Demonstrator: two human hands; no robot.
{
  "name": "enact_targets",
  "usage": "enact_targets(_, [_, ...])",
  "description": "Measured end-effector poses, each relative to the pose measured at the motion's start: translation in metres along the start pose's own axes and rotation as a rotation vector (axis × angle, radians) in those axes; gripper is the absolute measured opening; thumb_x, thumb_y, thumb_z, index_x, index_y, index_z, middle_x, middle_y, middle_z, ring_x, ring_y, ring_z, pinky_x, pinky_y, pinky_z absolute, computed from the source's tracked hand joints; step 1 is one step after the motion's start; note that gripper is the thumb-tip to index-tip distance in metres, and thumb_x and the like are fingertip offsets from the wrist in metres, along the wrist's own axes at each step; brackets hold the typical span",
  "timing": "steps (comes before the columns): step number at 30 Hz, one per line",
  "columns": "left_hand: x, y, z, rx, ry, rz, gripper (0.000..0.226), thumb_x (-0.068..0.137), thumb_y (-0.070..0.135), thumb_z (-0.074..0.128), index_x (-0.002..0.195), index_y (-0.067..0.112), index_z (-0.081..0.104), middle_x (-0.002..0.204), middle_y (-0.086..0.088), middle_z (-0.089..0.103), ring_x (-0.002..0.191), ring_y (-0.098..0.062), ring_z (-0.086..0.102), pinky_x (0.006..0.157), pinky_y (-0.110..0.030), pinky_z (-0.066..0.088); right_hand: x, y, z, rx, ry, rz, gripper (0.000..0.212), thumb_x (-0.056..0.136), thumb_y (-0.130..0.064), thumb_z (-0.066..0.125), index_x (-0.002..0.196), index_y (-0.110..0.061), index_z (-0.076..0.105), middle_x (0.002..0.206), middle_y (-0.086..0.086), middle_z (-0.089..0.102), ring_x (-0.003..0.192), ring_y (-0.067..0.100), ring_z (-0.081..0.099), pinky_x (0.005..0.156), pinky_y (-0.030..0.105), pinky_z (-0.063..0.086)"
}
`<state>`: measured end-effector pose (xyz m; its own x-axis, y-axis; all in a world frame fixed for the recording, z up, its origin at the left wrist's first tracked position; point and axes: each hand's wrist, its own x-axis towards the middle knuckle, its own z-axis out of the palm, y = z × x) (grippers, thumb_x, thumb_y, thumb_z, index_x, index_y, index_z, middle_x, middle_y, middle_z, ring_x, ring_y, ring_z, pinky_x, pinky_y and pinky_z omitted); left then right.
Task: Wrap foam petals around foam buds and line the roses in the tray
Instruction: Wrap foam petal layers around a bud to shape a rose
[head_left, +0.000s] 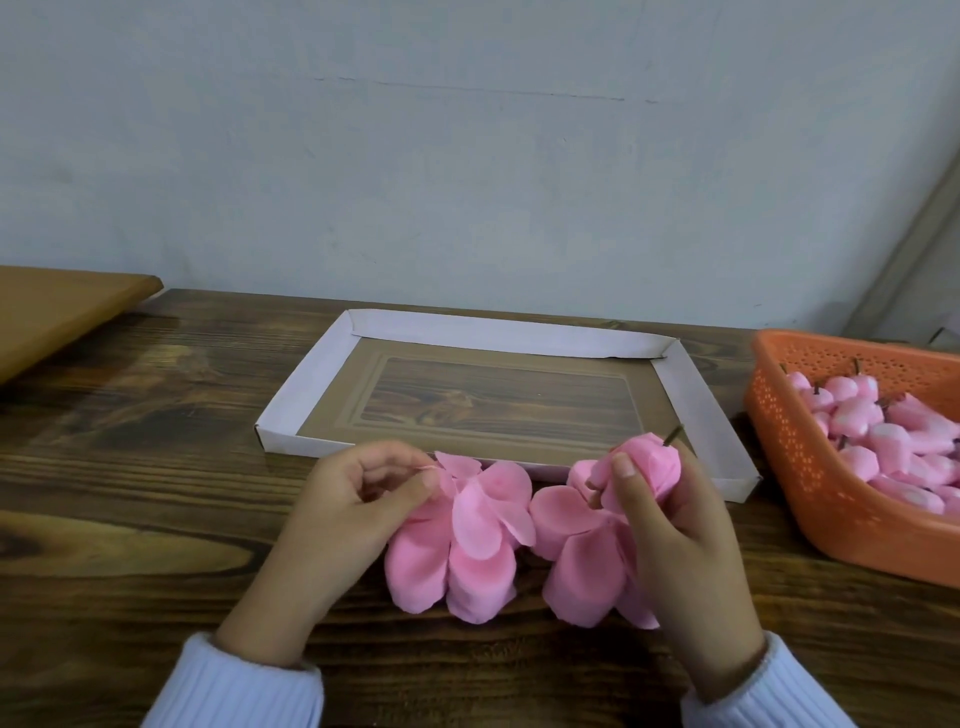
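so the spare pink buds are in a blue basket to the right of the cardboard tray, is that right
Not quite: the basket is orange, not blue. The rest holds: it sits to the right of the cardboard tray, with the pink buds piled inside it, as the head view shows.

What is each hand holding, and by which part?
The left hand pinches the petal cluster by the edge of a top petal. The right hand grips a bud round its body, stem end up.
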<state>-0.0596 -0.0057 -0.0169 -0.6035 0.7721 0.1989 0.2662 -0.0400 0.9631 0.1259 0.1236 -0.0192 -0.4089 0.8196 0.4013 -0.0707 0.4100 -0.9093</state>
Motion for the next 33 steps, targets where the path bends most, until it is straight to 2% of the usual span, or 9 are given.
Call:
enact_targets(3, [0.001,-0.003,0.000,0.037,0.067,0.042,0.004,0.078,0.027,0.068,0.075,0.027,0.071,0.077,-0.004,0.071,0.076,-0.019,0.065,0.071,-0.032,0.051,0.000,0.000,0.000,0.009,-0.012,0.008,0.028,0.090,-0.036,0.059,0.084,-0.008,0.063,0.079,0.004,0.067,0.072,0.014,0.064,0.064,0.020,0.050])
enact_targets(8, [0.003,-0.005,0.000,0.069,0.149,0.100,0.028,0.094,0.011,0.053,0.074,0.028,0.061,0.077,-0.004,0.064,0.073,-0.013,0.060,0.070,-0.027,0.048,0.000,-0.002,0.001,-0.020,-0.009,-0.006,0.034,0.091,-0.043,0.055,0.084,-0.011,0.063,0.077,-0.002,0.065,0.070,0.008,0.062,0.062,0.014,0.047])
enact_targets(12, [0.004,0.001,0.006,-0.058,0.231,0.083,0.034,0.097,0.011,0.047,0.072,0.030,0.058,0.088,0.002,0.070,0.085,-0.011,0.067,0.072,-0.021,0.050,-0.002,-0.004,0.001,-0.049,0.000,-0.046,0.027,0.090,-0.043,0.060,0.086,-0.016,0.059,0.073,-0.009,0.063,0.065,0.005,0.060,0.059,0.010,0.044])
enact_targets(16, [0.002,0.017,0.017,-0.523,0.284,-0.054,0.019,0.085,0.032,0.058,0.068,0.023,0.063,0.085,-0.003,0.072,0.080,-0.017,0.071,0.061,-0.028,0.054,-0.006,-0.005,0.001,-0.063,0.015,-0.092,0.035,0.078,-0.048,0.058,0.099,-0.021,0.049,0.081,-0.014,0.063,0.070,0.005,0.061,0.061,0.011,0.045])
enact_targets(19, [-0.002,0.022,0.029,-0.466,0.358,-0.081,0.025,0.068,0.043,0.077,0.069,0.024,0.062,0.076,0.001,0.067,0.073,-0.016,0.066,0.059,-0.031,0.052,-0.011,-0.008,0.002,-0.118,-0.103,-0.144,0.029,0.078,-0.051,0.054,0.095,-0.029,0.047,0.088,-0.019,0.063,0.072,0.001,0.061,0.061,0.008,0.043])
enact_targets(23, [-0.002,0.025,0.046,-0.391,0.385,-0.117,0.025,0.062,0.019,0.077,0.067,0.022,0.054,0.063,0.005,0.051,0.062,-0.015,0.052,0.058,-0.030,0.045,-0.013,-0.013,0.003,-0.212,-0.245,-0.216,0.017,0.080,-0.047,0.056,0.090,-0.034,0.054,0.084,-0.008,0.067,0.063,-0.003,0.060,0.059,0.005,0.040])
enact_targets(26, [-0.001,0.026,0.055,-0.436,0.367,-0.153,0.029,0.072,-0.001,0.074,0.078,0.016,0.052,0.060,0.004,0.053,0.055,-0.011,0.053,0.048,-0.022,0.044,-0.013,-0.014,0.004,-0.238,-0.268,-0.221,0.015,0.080,-0.048,0.057,0.089,-0.036,0.057,0.082,-0.020,0.064,0.072,-0.004,0.061,0.062,0.004,0.040])
enact_targets(29, [-0.003,0.026,0.061,-0.464,0.323,-0.157,0.027,0.075,-0.003,0.072,0.088,0.014,0.056,0.065,0.005,0.065,0.065,-0.016,0.064,0.060,-0.033,0.053,-0.012,-0.013,0.005,-0.264,-0.288,-0.200,0.014,0.081,-0.051,0.056,0.090,-0.040,0.056,0.089,-0.026,0.064,0.078,-0.006,0.062,0.066,0.005,0.041])
enact_targets(33, [-0.005,0.030,0.064,-0.445,0.232,-0.083,0.020,0.062,0.011,0.072,0.074,0.021,0.060,0.077,-0.007,0.062,0.074,-0.025,0.062,0.073,-0.045,0.052,-0.011,-0.010,0.005,-0.293,-0.327,-0.160,0.025,0.079,-0.055,0.054,0.095,-0.037,0.061,0.092,-0.031,0.062,0.083,-0.005,0.062,0.070,0.008,0.042])
